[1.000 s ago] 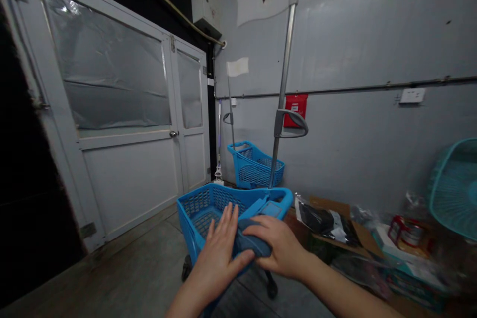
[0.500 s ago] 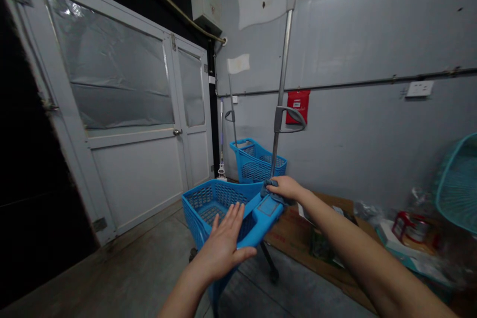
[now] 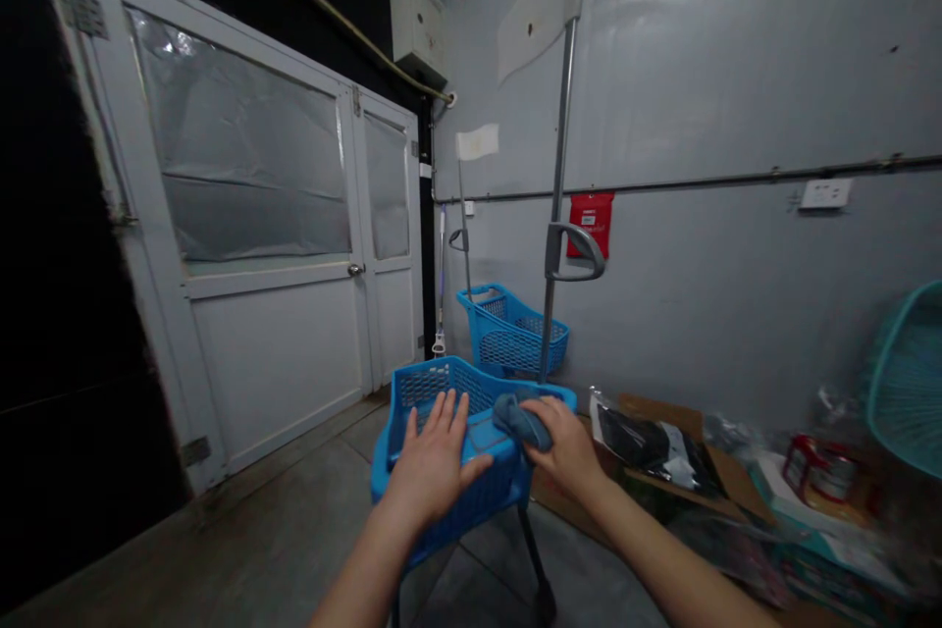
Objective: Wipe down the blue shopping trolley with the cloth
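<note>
A small blue plastic shopping cart (image 3: 515, 476) stands in front of me, with a metal flagpole (image 3: 563, 137) rising from its far right corner. On the left part of its near rim, my left hand (image 3: 436, 456) lies flat with the fingers spread. My right hand (image 3: 563, 437) grips a crumpled grey-blue cloth (image 3: 521, 419) and presses it against the top of the rim. The pole carries a white flag (image 3: 536, 25) and a grey loop handle (image 3: 578, 252).
Behind stands a second blue cart (image 3: 515, 329) with its own flag. White double doors (image 3: 276, 343) are at the left. To the right are an open cardboard box (image 3: 736, 481) holding a dark packaged item, a red-lidded jar (image 3: 831, 471) and a teal fan (image 3: 909, 378).
The cart has turned, so its near rim now faces me more squarely. My right hand has brought the cloth from by the pole base nearer along the rim. My left hand remains spread.
</note>
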A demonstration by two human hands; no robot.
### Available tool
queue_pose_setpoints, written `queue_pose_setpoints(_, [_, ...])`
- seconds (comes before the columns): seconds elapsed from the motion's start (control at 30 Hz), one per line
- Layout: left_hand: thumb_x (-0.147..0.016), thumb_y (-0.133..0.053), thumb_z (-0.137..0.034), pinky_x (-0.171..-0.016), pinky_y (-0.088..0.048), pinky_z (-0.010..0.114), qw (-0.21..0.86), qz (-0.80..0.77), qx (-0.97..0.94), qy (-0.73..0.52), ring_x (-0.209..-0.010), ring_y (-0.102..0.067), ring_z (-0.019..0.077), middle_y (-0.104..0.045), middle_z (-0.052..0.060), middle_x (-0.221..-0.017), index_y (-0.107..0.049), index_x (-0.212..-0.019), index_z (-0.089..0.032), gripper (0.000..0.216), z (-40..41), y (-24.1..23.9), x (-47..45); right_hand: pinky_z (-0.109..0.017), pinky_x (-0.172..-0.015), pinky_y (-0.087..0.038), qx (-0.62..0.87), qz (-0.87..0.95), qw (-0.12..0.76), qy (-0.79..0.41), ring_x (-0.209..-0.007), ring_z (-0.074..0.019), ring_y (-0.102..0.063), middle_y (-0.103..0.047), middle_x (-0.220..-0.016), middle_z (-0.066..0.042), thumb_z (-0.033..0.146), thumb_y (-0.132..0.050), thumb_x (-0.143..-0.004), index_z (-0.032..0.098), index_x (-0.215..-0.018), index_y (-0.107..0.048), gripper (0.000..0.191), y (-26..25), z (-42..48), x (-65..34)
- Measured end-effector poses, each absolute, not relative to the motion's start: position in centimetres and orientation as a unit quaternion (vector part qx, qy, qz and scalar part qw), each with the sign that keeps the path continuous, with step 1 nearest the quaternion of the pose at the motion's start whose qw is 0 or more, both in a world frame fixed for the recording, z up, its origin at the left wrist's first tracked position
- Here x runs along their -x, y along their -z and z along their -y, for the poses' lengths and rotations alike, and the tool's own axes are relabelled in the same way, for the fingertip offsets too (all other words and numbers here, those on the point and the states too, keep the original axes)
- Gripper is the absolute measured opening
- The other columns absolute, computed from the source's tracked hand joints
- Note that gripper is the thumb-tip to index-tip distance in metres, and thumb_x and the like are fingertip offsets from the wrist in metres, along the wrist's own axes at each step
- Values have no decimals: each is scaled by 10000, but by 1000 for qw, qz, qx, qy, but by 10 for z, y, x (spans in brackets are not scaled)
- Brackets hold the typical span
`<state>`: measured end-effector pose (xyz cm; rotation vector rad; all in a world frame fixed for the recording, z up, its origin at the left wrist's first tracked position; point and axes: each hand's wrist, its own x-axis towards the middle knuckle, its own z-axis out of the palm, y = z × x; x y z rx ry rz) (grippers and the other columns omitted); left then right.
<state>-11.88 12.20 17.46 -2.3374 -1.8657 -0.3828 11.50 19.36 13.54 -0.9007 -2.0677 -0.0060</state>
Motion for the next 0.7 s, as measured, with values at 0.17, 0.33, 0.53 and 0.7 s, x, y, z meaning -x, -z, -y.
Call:
queue_pose_setpoints(0.17, [-885,-218,-717,-1117,-171,627,65,658,740,124,-1447,-150,316,-193,137,-1564,-210,-1507,-182,820,-128,-172,137,-388,-898,-453,386,838,386,1,-1034,-257,-574,-620,-1104,-80,209,-610,-771,235,-1140,-599,370,-142,-204,-143])
queue_pose_setpoints(0.33, [-888,-190,-722,-1116,-196,602,53,648,751,118,-1441,-196,298,-224,138,-1555,-231,-1501,-190,813,-136,-171,144,-335,-850,-453,500,794,344,32,-956,-228,-598,-639,-1031,-67,252,-580,-817,218,-1084,-626,273,-160,-231,-164])
queue_pose_setpoints(0.53, [-881,-152,-734,-1105,-192,629,46,657,744,113,-1439,-203,305,-241,154,-1549,-246,-1495,-164,843,-144,-170,140,-388,-869,-462,439,822,361,41,-998,-264,-590,-641,-1066,-86,299,-557,-857,229,-1081,-624,244,-150,-189,-110])
queue_pose_setpoints(0.7, [-878,-147,-740,-1108,-192,625,56,649,751,108,-1441,-197,302,-230,140,-1554,-229,-1500,-176,844,-138,-171,145,-506,-1009,-399,384,813,433,60,-1202,-329,-477,-514,-1300,-131,207,-642,-733,243,-1274,-526,554,-106,-162,-97])
